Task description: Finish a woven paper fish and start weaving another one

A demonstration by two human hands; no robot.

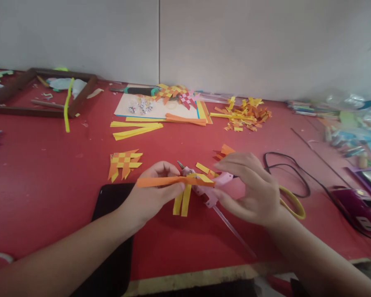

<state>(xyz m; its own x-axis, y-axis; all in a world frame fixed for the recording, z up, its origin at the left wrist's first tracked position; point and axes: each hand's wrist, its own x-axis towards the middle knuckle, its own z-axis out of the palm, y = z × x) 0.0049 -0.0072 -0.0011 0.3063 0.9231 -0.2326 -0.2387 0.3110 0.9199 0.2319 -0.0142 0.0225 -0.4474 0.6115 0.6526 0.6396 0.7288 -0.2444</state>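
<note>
My left hand (pixel 156 189) pinches an orange paper strip (pixel 160 181) that is crossed with yellow paper strips (pixel 182 202) hanging down from it. To the right, my right hand (pixel 249 187) has its fingers apart, close to the orange strip's right end; I cannot tell whether a fingertip touches it. Behind the strips lies a pink glue gun (pixel 204 194), partly hidden, with a clear glue stick (pixel 235 233) sticking out toward the front edge. A woven orange and yellow paper fish (pixel 123 161) rests left of my hands.
A black phone-like slab (pixel 114 239) lies under my left forearm. Yellow strips (pixel 137 130), a paper pad (pixel 126 105) with googly eyes, and paper scraps (pixel 247 115) sit farther back. A cable (pixel 290 156) runs to a purple power box (pixel 357 208) at right. A brown frame (pixel 15 109) stands far left.
</note>
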